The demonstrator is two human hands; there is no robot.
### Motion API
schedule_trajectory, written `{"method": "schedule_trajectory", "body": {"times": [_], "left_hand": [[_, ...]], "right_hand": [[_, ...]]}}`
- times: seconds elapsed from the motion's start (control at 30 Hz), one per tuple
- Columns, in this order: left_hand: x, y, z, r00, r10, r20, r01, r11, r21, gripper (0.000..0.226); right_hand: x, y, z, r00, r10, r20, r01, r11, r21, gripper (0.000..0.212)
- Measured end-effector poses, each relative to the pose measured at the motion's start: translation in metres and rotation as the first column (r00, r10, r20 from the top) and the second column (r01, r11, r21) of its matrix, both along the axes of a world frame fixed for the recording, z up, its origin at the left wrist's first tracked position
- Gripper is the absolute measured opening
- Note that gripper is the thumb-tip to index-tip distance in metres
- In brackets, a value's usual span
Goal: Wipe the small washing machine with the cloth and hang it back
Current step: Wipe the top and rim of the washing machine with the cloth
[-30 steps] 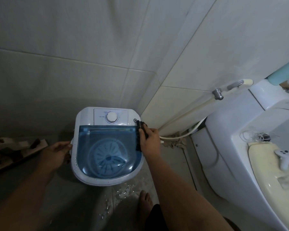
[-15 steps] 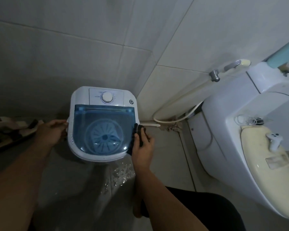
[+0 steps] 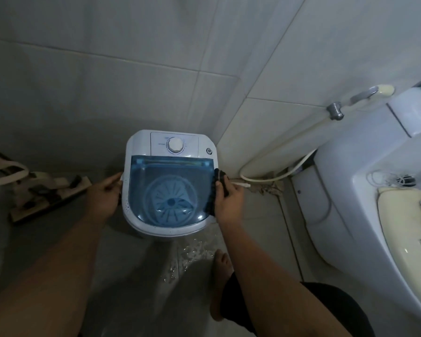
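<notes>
Both hands sit at opposite sides of the small washing machine (image 3: pixel 169 183). At 9 o'clock of the tub, the left hand (image 3: pixel 104 199) lies loosely curled against the white rim, fingers bent, thumb tip touching the small side handle; whether it truly grips that handle I cannot tell. At 3 o'clock, the right hand (image 3: pixel 229 199) is closed around a dark cloth (image 3: pixel 213 193), pressing it onto the right edge of the lid (the knuckles face up, so the fingertips are hidden under the fabric). That cloth looks ribbed or knitted, bunched into a narrow strip whose long axis runs from 12 to 6 o'clock along the lid's rim.

Standing on the wet tiled floor (image 3: pixel 136 276) in the corner of the room, the machine has its control panel toward the wall at 12 o'clock and its rounded front toward the person at 6 o'clock. Its body is smooth white plastic, D-shaped from above. The lid (image 3: pixel 156 173) is translucent blue plastic, closed, and a ribbed round pulsator (image 3: pixel 171 199) shows through it. A white round dial (image 3: pixel 175 144) sits mid-panel, with a small grey button (image 3: pixel 209 151) at its 3 o'clock.

A bare foot (image 3: pixel 220 283) stands at 6 o'clock of the right hand.
</notes>
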State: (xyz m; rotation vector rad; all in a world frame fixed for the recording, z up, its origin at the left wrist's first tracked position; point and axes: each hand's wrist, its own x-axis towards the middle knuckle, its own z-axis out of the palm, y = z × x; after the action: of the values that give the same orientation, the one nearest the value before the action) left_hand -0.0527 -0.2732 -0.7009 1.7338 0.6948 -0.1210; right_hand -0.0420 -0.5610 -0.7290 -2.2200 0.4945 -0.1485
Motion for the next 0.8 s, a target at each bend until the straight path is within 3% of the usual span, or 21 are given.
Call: {"method": "schedule_trajectory", "body": {"times": [0.13, 0.3, 0.4, 0.47, 0.6, 0.73, 0.8], "left_hand": [[0.001, 0.004, -0.005, 0.999, -0.03, -0.014, 0.03, 1.0, -0.003, 0.036], [0.001, 0.011, -0.006, 0.999, -0.031, -0.031, 0.028, 0.996, -0.08, 0.036], [0.0, 0.009, -0.004, 0.999, -0.027, -0.025, 0.024, 0.993, -0.115, 0.037], [-0.001, 0.007, -0.002, 0.999, -0.029, -0.02, 0.026, 0.991, -0.127, 0.038], [-0.001, 0.008, -0.003, 0.999, -0.029, -0.024, 0.026, 0.991, -0.131, 0.038], [0.001, 0.013, -0.007, 0.999, -0.019, -0.039, 0.012, 0.987, -0.158, 0.037], [0.001, 0.014, -0.008, 0.999, -0.024, -0.043, 0.016, 0.987, -0.162, 0.037]], "right_hand": [[-0.055, 0.01, -0.003, 0.995, -0.064, 0.07, 0.065, 0.998, -0.002, 0.04], [-0.114, 0.024, -0.016, 0.989, -0.04, 0.144, 0.029, 0.997, 0.079, 0.041], [-0.129, 0.021, -0.014, 0.993, 0.029, 0.119, -0.03, 1.0, -0.001, 0.035], [-0.129, 0.015, -0.004, 0.995, 0.068, 0.074, -0.069, 0.998, 0.007, 0.032], [-0.085, -0.005, 0.012, 0.995, -0.047, 0.09, 0.04, 0.996, 0.079, 0.041], [-0.045, 0.0, 0.021, 0.999, 0.032, -0.019, -0.034, 0.995, -0.097, 0.041], [-0.053, 0.008, 0.016, 0.999, 0.034, 0.009, -0.033, 0.988, -0.15, 0.04]]}}
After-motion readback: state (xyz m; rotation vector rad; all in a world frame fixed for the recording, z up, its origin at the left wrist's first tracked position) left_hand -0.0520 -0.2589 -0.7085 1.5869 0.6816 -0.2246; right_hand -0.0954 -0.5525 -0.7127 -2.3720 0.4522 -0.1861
